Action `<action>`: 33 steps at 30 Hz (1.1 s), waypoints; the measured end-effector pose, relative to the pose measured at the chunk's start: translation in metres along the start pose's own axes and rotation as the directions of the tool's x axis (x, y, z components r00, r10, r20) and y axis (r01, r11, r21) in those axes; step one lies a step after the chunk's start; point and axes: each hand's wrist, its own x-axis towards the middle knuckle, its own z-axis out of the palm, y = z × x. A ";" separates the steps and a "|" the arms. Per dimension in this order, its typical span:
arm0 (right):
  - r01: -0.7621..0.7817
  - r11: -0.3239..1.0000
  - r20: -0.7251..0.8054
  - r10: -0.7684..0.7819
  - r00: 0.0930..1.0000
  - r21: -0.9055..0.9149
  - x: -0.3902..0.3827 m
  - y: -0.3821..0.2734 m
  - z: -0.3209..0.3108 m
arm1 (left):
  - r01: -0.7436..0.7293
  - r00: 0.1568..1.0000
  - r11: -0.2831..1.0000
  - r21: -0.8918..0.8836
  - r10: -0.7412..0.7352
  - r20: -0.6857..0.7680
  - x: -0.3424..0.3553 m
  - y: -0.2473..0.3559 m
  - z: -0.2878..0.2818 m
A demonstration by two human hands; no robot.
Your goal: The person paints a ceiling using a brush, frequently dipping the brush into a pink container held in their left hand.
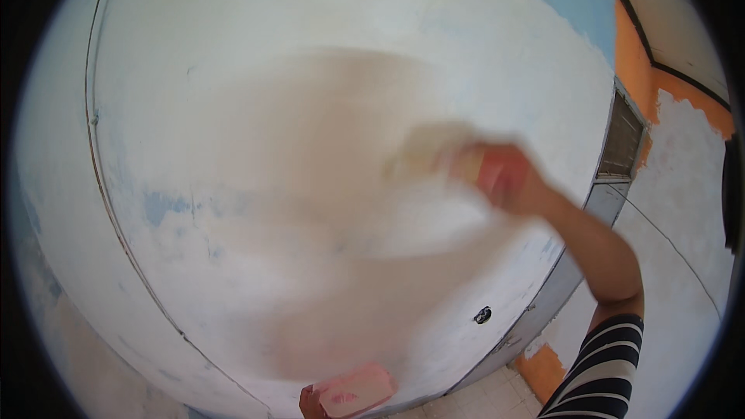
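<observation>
My right hand (529, 186) is raised in front of the wall and closed around a tool smeared by motion. It looks like a wide brush (427, 147), with a pale yellowish end pointing left and red near my grip. Whether its end touches the wall, I cannot tell. Low in the view, my left hand (311, 402) grips the left end of a shallow pink tray (379, 379). Something whitish lies in the tray, with a pink patch showing through. The wall (233, 101) is mostly coated white over light blue, with blue patches showing.
A thin cable (116, 209) runs down the wall's left side. A round dark socket hole (483, 315) is low on the right. Beyond it are a grey door frame (570, 268), a vent grille (623, 136) and an orange-and-white wall (679, 186). Tiled floor (485, 399) shows below.
</observation>
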 end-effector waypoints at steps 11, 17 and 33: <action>0.058 0.634 -0.496 -0.656 0.569 -0.771 0.087 0.066 -0.101 | -0.076 0.997 0.957 0.281 0.063 0.054 0.002 0.027 0.009; 0.426 0.904 0.300 -0.402 0.865 -0.016 -0.004 -0.040 0.019 | -0.131 0.984 0.930 0.342 0.162 -0.066 0.000 0.021 0.016; -0.022 0.813 -0.625 -0.430 0.651 -0.582 0.088 0.052 -0.103 | -0.276 0.955 0.894 0.354 0.296 -0.001 -0.008 0.042 0.024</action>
